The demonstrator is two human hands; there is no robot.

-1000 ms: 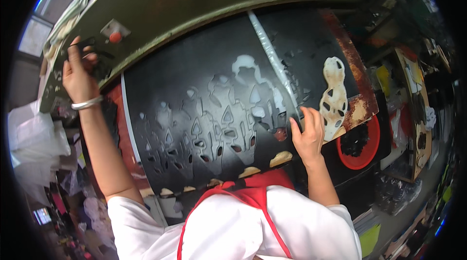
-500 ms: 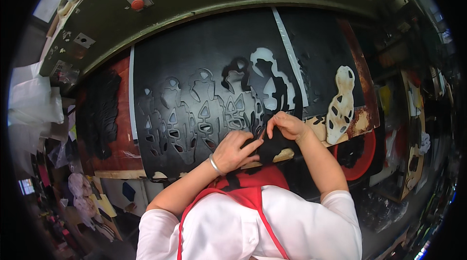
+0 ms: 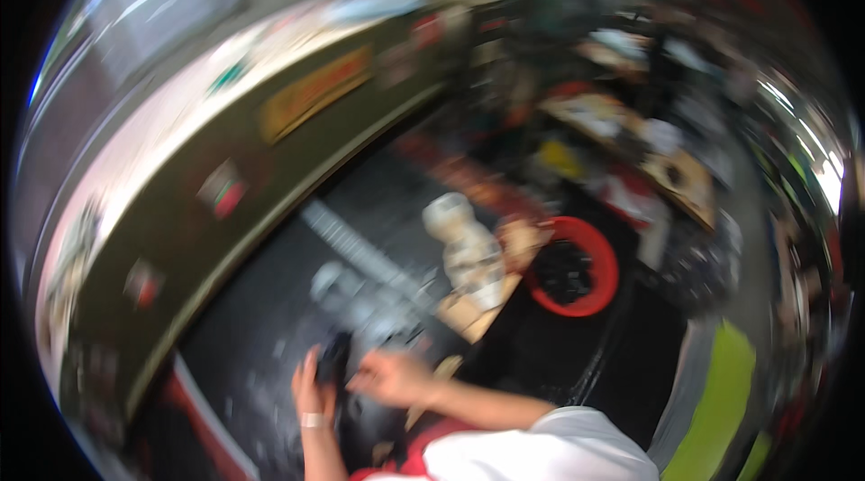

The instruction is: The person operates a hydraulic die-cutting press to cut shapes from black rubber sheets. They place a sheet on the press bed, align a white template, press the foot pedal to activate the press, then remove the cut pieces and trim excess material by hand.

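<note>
In the head view, blurred by motion, the left hand (image 3: 315, 380) is near 7 o'clock from the middle, fingers pointing toward 12. A dark piece (image 3: 334, 357) sits against its 2 o'clock side, above the black sheet (image 3: 257, 323) on the desk; I cannot tell whether the left grip is clamped on it. The right hand (image 3: 396, 379) is just beside, at 3 o'clock from the left, its fingers bent toward 9 o'clock; blur hides whether that grip is apart or together.

From the left hand, flat open room runs across the sheet toward 11 o'clock, as far as the long edge below the green beam (image 3: 302, 155). Toward 9 o'clock, a pale strip (image 3: 212, 413) borders the sheet.

From the right hand, a second pale strip (image 3: 365, 251) crosses the sheet toward 11 o'clock, and a pale template with openings (image 3: 468, 251) lies at 1 o'clock, near the desk's edge. Beyond that edge, at 2 o'clock, a red basin (image 3: 608, 281) holds dark scraps (image 3: 563, 272).
</note>
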